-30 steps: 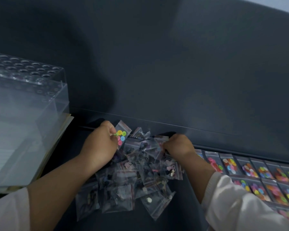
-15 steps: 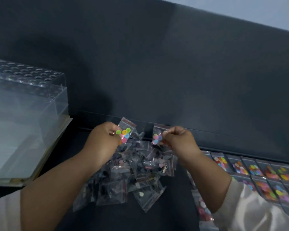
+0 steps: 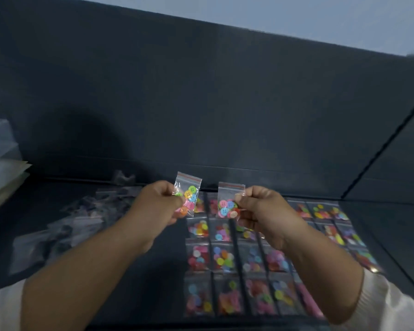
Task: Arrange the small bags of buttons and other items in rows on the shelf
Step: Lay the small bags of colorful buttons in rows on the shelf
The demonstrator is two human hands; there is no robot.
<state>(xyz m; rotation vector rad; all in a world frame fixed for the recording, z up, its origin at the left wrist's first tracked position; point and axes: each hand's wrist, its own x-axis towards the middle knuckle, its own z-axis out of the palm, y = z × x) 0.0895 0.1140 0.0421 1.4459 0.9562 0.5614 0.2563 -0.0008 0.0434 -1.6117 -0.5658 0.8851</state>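
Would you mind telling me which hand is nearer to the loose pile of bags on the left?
Left. The left hand is just right of the pile; the right hand is farther right, above the sorted rows.

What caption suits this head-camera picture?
Left hand pinches a bag of buttons, right hand a second bag, above rows of bags on the dark shelf.

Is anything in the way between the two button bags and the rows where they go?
Nothing visible. The left hand pinches the left bag, the right hand the right bag, both in open air above the rows.
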